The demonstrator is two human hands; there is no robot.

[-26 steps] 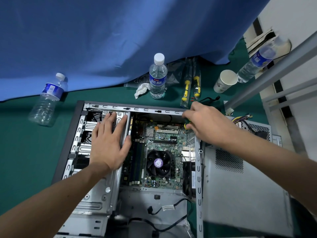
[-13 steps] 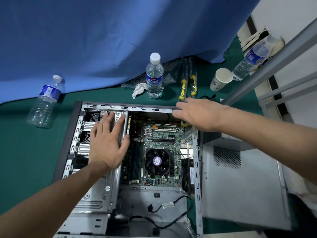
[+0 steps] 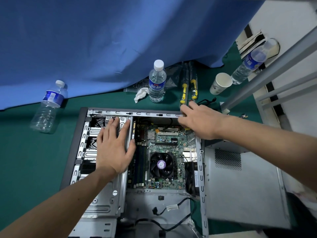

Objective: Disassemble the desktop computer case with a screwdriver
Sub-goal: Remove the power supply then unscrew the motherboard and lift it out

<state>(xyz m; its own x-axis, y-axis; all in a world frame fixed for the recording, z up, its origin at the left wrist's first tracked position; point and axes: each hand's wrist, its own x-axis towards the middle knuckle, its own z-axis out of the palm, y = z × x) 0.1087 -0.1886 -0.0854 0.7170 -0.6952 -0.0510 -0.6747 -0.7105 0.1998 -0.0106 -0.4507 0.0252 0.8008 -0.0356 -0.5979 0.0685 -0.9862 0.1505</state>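
On green table [image 3: 25,152]: open case [image 3: 82,134], blue curtain [image 3: 103,40] behind; left grip [image 3: 113,150] flat, right grip [image 3: 200,121] unclear.

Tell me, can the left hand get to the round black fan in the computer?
Probably yes. The left hand rests flat on the drive cage, beside the open motherboard; nothing covers the CPU fan.
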